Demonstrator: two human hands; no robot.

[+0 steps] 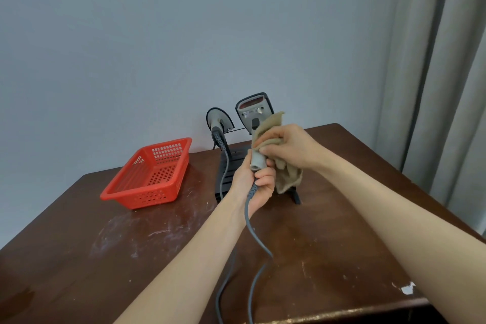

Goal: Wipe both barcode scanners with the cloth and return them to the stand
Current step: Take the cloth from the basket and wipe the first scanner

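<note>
Scuffed dark-brown wooden table (328, 231) against blue-grey wall. Left hand (256, 184) grips handle base of grey handheld barcode scanner (253, 110), upright above black stand (223, 173); dark-rimmed head, reddish window toward camera, grey cable (259, 242) trailing down. Right hand (289, 147) clutches beige cloth (288, 179) against handle. Second grey scanner (219, 119) sits on stand, left. Red perforated plastic basket (147, 179) beside.

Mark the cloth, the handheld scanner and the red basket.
cloth (288, 179): head view, hanging lower fold.
handheld scanner (253, 109): head view, face of its head.
red basket (147, 197): head view, front wall.
</note>
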